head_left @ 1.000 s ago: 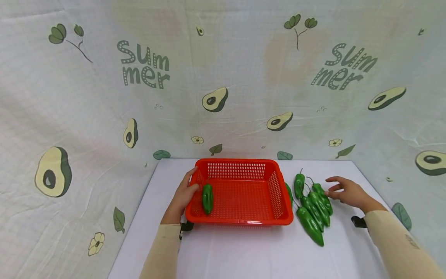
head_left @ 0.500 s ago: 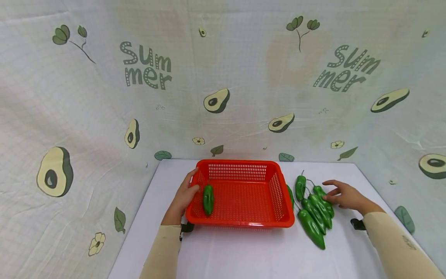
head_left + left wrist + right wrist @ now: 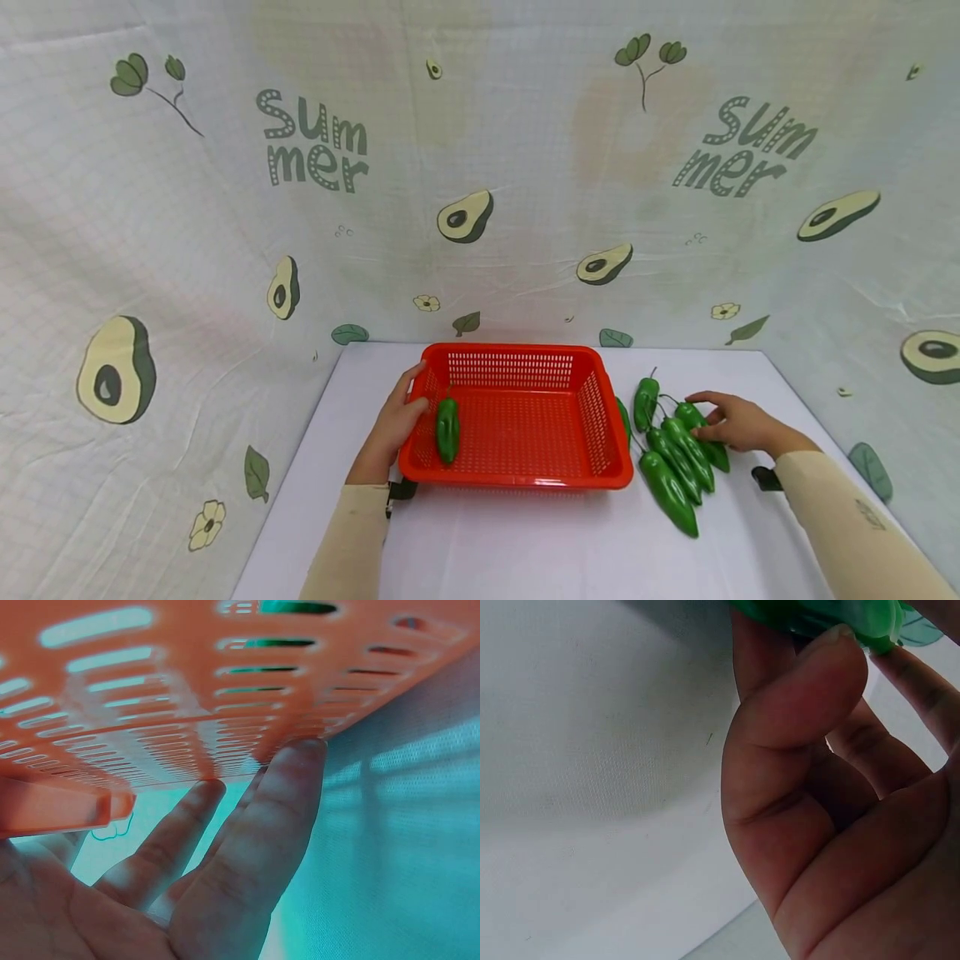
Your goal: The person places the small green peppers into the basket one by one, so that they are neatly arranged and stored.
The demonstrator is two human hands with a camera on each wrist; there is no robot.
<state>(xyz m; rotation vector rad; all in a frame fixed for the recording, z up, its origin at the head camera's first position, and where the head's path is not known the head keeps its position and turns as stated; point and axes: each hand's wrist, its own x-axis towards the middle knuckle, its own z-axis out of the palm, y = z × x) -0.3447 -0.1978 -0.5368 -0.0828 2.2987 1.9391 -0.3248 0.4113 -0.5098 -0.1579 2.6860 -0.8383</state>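
Clasped at left rim by left hand [image 3: 393, 425], thumb over, fingers nearly straight outside: red basket [image 3: 517, 433], with one green pepper [image 3: 447, 431] by left wall. Toward right edge of table [image 3: 555, 550]: loose peppers [image 3: 671, 496], outermost pepper [image 3: 717, 456] pinched in right hand [image 3: 738, 423], fingertips narrowly parted.

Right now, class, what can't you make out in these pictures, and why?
Head view: the red basket hides part of the outer pepper by its right wall.
Head view: the right hand covers part of the pinched pepper.
Left wrist view: slotted plastic hides most of the inner pepper.
Right wrist view: the top edge cuts off the pinched pepper.
Head view: the sleeve print is too small to read.
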